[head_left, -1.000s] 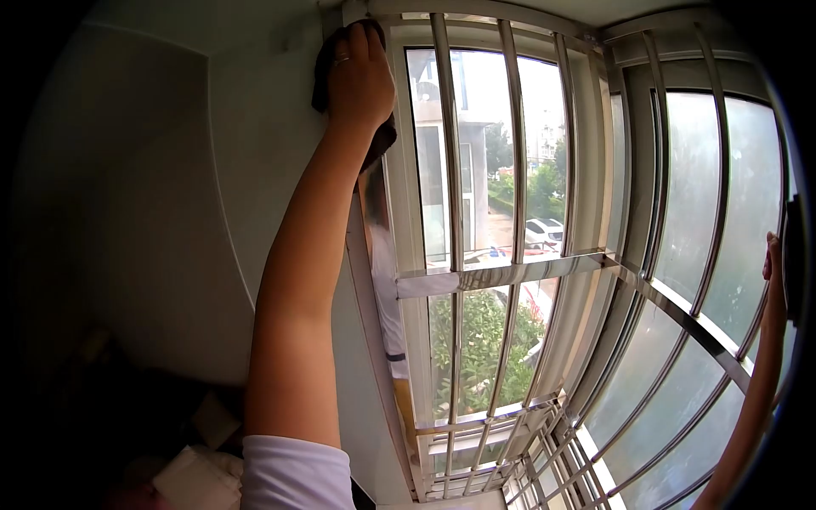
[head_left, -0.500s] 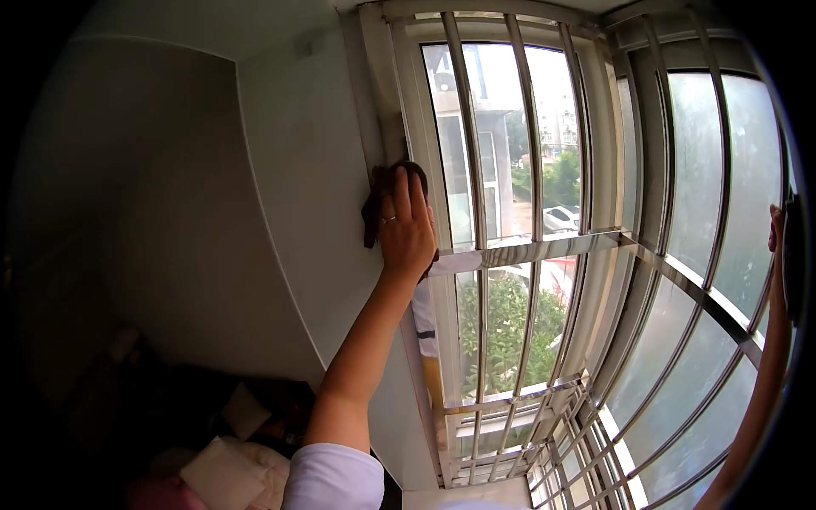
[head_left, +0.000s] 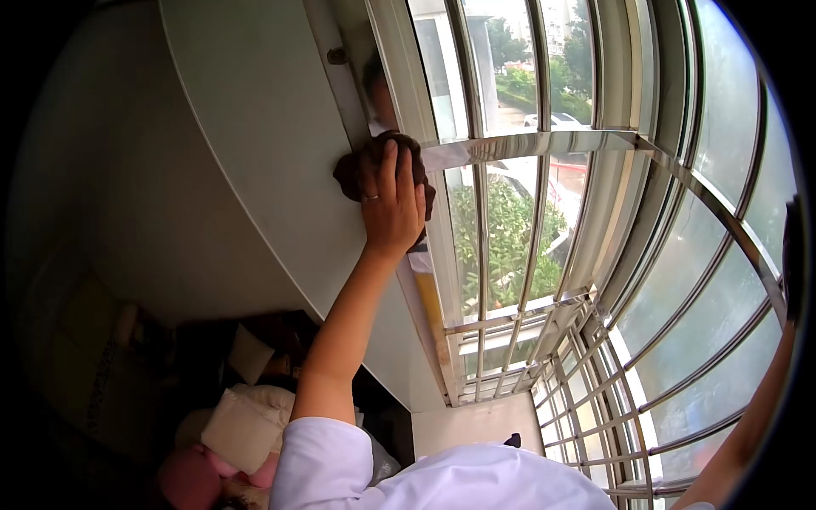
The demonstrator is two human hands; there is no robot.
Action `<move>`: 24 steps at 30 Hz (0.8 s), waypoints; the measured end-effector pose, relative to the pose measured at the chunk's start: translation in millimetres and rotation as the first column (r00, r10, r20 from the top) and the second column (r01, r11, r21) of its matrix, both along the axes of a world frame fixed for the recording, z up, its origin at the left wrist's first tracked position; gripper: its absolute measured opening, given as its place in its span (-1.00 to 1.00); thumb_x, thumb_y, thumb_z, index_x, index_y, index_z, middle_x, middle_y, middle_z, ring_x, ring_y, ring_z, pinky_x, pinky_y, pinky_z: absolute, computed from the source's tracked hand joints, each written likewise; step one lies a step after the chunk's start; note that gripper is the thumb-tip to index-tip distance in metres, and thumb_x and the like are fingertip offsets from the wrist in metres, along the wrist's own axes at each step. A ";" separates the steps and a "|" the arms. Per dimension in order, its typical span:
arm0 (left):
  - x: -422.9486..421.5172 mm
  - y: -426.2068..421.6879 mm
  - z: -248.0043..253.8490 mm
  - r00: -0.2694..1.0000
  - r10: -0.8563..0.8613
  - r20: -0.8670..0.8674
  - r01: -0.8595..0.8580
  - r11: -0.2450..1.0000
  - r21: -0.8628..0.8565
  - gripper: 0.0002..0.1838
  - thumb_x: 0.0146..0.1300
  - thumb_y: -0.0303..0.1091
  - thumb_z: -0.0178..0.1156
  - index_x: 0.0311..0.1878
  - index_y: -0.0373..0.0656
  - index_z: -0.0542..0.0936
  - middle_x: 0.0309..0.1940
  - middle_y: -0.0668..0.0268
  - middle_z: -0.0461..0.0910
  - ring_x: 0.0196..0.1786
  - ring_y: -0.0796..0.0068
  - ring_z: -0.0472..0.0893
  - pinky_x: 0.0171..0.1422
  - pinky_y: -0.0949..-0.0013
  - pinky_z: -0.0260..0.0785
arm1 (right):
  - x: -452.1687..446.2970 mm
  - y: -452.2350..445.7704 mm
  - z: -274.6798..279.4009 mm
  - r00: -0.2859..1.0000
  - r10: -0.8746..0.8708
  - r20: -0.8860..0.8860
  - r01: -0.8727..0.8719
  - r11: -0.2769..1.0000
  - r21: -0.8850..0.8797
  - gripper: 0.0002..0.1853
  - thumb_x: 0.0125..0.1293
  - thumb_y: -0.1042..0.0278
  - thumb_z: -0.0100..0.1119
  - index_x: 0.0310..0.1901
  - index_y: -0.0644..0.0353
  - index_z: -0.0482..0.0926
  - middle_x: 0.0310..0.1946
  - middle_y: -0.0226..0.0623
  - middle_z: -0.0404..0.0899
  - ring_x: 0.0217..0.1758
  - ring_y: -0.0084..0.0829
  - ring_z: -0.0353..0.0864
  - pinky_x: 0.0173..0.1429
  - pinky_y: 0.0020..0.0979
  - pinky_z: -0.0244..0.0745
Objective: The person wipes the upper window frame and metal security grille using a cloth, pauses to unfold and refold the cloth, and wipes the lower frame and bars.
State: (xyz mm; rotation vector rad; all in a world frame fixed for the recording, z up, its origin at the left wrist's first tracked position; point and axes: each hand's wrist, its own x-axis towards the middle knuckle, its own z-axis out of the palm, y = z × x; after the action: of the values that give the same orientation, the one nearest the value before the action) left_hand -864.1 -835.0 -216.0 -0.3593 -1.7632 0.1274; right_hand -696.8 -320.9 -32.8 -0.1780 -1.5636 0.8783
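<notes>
My left hand [head_left: 393, 200] presses a dark brown cloth [head_left: 348, 177] against the side frame strip [head_left: 422, 297] where the wall panel meets the window. Its fingers lie bent over the bunched cloth, and a ring shows on one of them. Just right of the cloth, a shiny horizontal metal bar [head_left: 527, 147] crosses the window bars. At the right edge only my right forearm [head_left: 756, 416] shows, raised toward the barred panes; the hand itself is lost in the dark rim of the view.
Vertical metal bars [head_left: 535, 229] cover the window, with a second barred side [head_left: 688, 331] on the right. Below lies a pale sill [head_left: 476, 425]. A cream cushion [head_left: 246, 429] and pink items sit at lower left. Greenery and a white car show outside.
My left hand and the cloth have slid down along the frame strip. The view has tilted down, bringing more of my white shirt into sight. My right hand has left the view.
</notes>
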 end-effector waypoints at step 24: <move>56.0 22.9 -191.9 0.802 -0.491 0.339 0.354 0.849 0.393 -0.73 0.23 -0.45 0.15 0.00 -0.09 0.62 0.04 0.28 0.47 0.03 0.21 0.45 0.18 0.26 0.31 | 4.8 -5.7 -2.2 0.995 -0.078 0.069 0.059 0.968 0.244 -0.49 0.24 0.49 -0.08 0.22 0.48 0.19 -0.32 -0.17 0.36 -0.40 -0.49 0.33 -0.34 -0.43 0.35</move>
State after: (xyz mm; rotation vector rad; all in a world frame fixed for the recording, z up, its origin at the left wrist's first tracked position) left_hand -808.0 -812.1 -408.0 -0.5787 -2.0449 -0.6002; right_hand -692.0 -326.6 -35.0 -0.0916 -1.7126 0.6266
